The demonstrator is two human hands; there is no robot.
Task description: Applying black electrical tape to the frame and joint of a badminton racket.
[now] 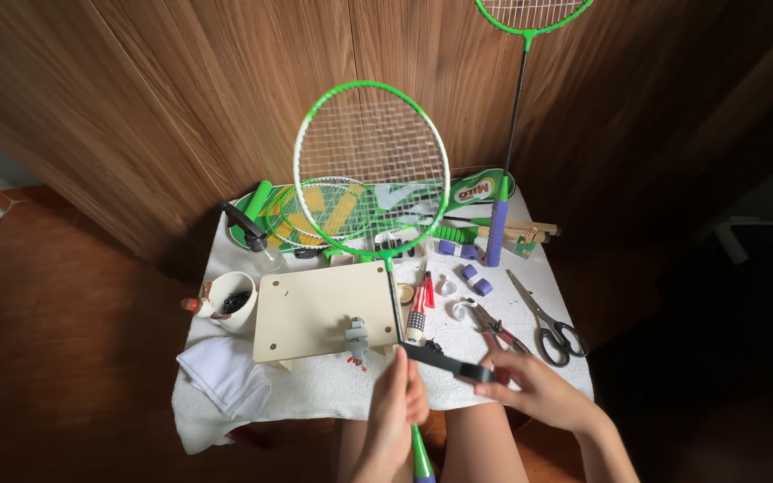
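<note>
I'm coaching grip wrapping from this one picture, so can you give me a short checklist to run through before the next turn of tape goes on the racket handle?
1. Racket held steady: ok, left hand closed round the green racket at the handle.
2. Tape in hand: ok, right hand holds the black tape roll.
3. Tape strip taut from roll to shaft: ok, it runs straight.
4. Strip free of twists: cannot tell.
5. Scissors close by: ok, on the white cloth beside the right hand.
6. Handle end visible: not ok, cut off at the picture's bottom edge.
</note>
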